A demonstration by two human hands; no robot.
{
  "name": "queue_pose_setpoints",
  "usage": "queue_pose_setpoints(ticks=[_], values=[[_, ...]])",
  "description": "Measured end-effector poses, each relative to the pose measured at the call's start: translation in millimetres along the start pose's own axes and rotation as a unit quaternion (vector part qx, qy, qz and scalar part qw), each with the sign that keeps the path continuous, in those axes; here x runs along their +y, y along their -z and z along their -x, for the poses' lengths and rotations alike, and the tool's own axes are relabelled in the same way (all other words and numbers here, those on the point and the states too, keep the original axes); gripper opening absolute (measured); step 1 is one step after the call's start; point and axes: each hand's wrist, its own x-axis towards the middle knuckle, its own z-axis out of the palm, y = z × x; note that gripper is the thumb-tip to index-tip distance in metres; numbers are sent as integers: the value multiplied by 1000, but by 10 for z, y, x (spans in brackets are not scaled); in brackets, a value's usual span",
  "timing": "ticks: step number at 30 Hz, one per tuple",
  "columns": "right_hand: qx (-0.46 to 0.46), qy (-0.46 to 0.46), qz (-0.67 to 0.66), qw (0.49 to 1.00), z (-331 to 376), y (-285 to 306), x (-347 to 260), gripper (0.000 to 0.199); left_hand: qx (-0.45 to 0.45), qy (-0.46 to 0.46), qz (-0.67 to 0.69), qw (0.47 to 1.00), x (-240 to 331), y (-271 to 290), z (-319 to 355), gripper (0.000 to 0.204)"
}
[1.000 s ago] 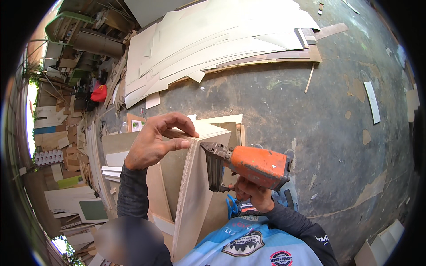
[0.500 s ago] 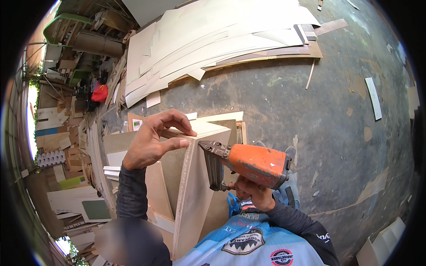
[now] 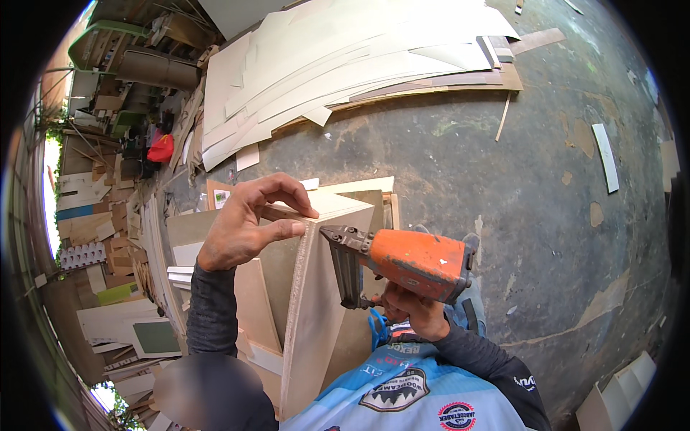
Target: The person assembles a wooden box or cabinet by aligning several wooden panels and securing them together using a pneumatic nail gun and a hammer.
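My left hand [image 3: 251,219] pinches the upper corner of a pale particleboard panel [image 3: 316,287], thumb on its rough side edge and bent fingers at the top. The panel stands on edge and joins another light board [image 3: 341,208] at this corner. In my right hand [image 3: 417,312] is an orange and dark grey nail gun [image 3: 417,260], gripped by its handle, which is partly hidden. Its nose sits close to the panel just below the corner, right of my left thumb. Whether the tip touches the wood I cannot tell. A blue air hose [image 3: 377,327] shows below the gun.
A wide stack of white sheets [image 3: 345,72] lies on the grey floor [image 3: 532,215] ahead. Wood offcuts [image 3: 86,230] are piled along the left. A white strip [image 3: 605,158] lies at the right. A rounded dark shape [image 3: 241,395], partly blurred, covers the lower left.
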Motion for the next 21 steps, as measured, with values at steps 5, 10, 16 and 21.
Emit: queue_pose_setpoints(ticks=[5,10,16,21], values=[[4,-4,-5,1000,7,6,40,24,5,-6,13,1000,-44,16,12,29],[10,7,16,1000,2,-7,33,16,-3,1,13,1000,-39,37,-1,30],[17,-12,3,1000,11,-25,-32,12,-6,5,10,1000,-39,38,-8,30],[2,19,-23,1000,-8,28,111,19,-5,9,10,1000,-29,40,-9,30]])
